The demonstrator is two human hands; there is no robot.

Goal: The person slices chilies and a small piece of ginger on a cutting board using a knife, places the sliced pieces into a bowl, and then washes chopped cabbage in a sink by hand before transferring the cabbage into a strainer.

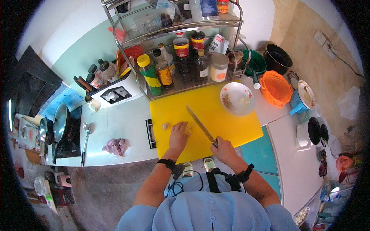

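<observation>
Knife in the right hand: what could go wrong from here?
1. The knife, held in the right hand, is close to the left hand; a slip could nick its fingers.
2. The white bowl stands on the yellow board with food inside; a jolt might spill it.
3. A small pale piece lies beside the left hand; a brush could knock it away.

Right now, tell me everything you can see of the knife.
The knife has a long, narrow grey blade that looks like metal; a little dark handle shows, the rest covered by the right hand, closed around it. It slants over the yellow board, tip up-left in the picture, away from the person, between the left hand and the bowl, apart from both. I can't tell whether the blade touches the board.
</observation>
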